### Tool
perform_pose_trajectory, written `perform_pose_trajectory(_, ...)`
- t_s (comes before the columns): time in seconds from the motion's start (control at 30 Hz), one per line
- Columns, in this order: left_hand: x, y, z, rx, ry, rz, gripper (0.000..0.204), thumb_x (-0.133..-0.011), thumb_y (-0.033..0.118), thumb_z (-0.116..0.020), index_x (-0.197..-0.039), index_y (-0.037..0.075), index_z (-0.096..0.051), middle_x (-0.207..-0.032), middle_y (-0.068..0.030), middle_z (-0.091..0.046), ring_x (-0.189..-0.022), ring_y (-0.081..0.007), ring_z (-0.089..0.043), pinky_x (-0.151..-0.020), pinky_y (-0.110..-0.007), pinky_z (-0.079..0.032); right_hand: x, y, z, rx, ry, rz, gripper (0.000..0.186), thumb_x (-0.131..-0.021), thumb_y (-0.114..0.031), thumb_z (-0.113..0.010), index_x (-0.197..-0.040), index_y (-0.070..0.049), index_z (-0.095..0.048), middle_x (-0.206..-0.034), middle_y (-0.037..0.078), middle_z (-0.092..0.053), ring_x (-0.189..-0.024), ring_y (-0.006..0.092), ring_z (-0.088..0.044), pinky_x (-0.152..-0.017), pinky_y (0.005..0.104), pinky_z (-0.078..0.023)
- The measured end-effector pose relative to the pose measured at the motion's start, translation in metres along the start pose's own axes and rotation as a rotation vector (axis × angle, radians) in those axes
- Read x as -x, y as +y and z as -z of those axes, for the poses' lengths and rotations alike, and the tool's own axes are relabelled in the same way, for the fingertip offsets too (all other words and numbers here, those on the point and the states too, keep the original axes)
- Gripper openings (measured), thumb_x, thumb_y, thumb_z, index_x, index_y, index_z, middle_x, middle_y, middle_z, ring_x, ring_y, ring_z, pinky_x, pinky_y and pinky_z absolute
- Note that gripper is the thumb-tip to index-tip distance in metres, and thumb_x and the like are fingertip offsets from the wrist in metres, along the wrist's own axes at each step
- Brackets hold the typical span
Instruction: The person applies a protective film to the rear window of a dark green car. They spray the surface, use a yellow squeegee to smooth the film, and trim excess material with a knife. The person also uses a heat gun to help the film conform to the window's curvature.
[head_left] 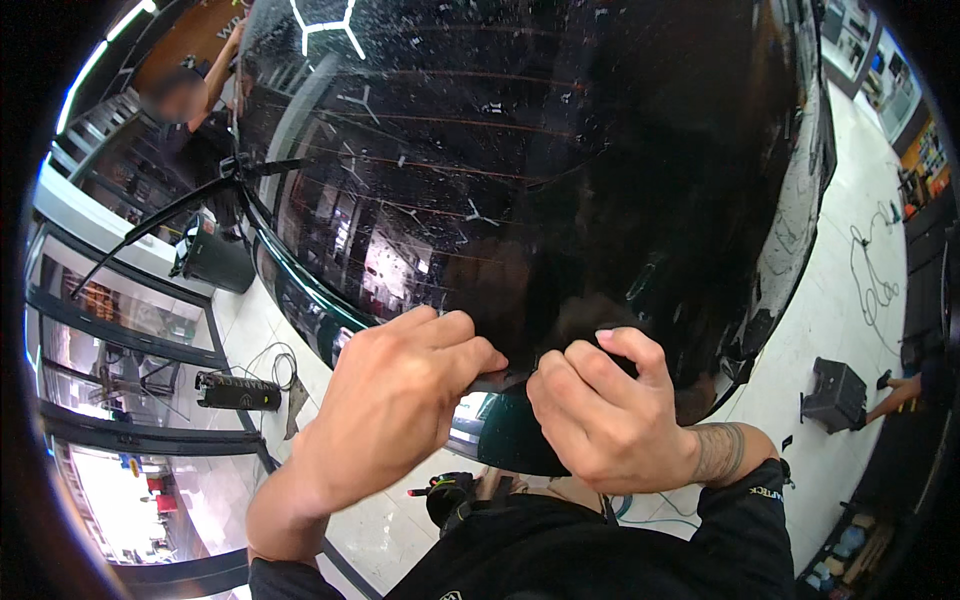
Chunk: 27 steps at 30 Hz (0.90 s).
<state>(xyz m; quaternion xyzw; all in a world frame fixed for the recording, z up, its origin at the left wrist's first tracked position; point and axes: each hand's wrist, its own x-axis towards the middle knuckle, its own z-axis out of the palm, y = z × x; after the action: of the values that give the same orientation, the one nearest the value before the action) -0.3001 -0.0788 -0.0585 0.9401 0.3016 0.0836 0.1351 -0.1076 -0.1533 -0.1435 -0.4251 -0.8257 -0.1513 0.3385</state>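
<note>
In the lower middle of the frame, the left hand [385, 405] and the right hand [600, 415] are both closed on the lower edge of a dark tinted film sheet [520, 375], which lies on the big curved black rear window glass [520, 170] of a dark green car [300, 300]. The fingers of the left hand [455, 340] are curled down and pinch the film edge near the centre; the right hand grips the same edge just beside it, thumb on top. The glass fills most of the upper frame. At the upper left, the black rear wiper [160, 225] stands lifted off the glass, and another person [195, 120] is near it. On the white tiled floor [850, 330], a black box [835, 395] sits at the right and a dark roll [238, 392] lies at the left.
</note>
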Motion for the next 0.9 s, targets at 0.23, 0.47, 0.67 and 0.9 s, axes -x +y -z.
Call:
perform_pose_trajectory(0.23, 0.02, -0.001, 0.006, 0.089, 0.205, -0.087, 0.026, -0.07, -0.004, -0.07, -0.095, 0.003, -0.073, -0.091, -0.0088, -0.07, -0.086, -0.0275, -0.069, -0.073, -0.036, -0.053, 0.006, 0.001, -0.008, -0.046, 0.075, -0.054, 0.02, -0.08, -0.012, -0.064, -0.091, 0.002, -0.074, -0.098, 0.011, -0.066, -0.098, 0.0235, -0.06, -0.099, 0.0417, -0.042)
perform_pose_trajectory(0.47, 0.032, 0.019, -0.031, -0.019, 0.29, -0.041, 0.037, -0.065, -0.012, -0.065, -0.098, 0.001, -0.071, -0.094, -0.0108, -0.069, -0.088, -0.0286, -0.068, -0.075, -0.037, -0.055, 0.008, -0.004, -0.006, -0.067, 0.102, -0.064, 0.02, -0.079, -0.014, -0.065, -0.09, 0.002, -0.074, -0.095, 0.01, -0.066, -0.097, 0.0233, -0.061, -0.101, 0.0404, -0.043)
perform_pose_trajectory(0.67, 0.003, 0.013, -0.003, -0.004, 0.021, 0.05, 0.027, -0.069, -0.009, -0.066, -0.092, 0.001, -0.072, -0.085, -0.0125, -0.068, -0.081, -0.0328, -0.066, -0.071, -0.04, -0.053, 0.008, -0.004, -0.004, -0.018, 0.056, -0.052, 0.02, -0.079, -0.015, -0.066, -0.089, 0.001, -0.073, -0.095, 0.01, -0.066, -0.096, 0.0215, -0.061, -0.102, 0.04, -0.042)
perform_pose_trajectory(0.9, 0.007, 0.019, -0.001, -0.092, 0.024, -0.003, 0.02, -0.076, -0.002, -0.063, -0.093, 0.002, -0.071, -0.084, -0.0105, -0.065, -0.081, -0.0301, -0.065, -0.072, -0.04, -0.053, 0.003, -0.005, -0.001, -0.02, 0.044, -0.042, 0.018, -0.077, -0.012, -0.065, -0.084, 0.002, -0.074, -0.093, 0.012, -0.066, -0.094, 0.0226, -0.063, -0.103, 0.0457, -0.04)
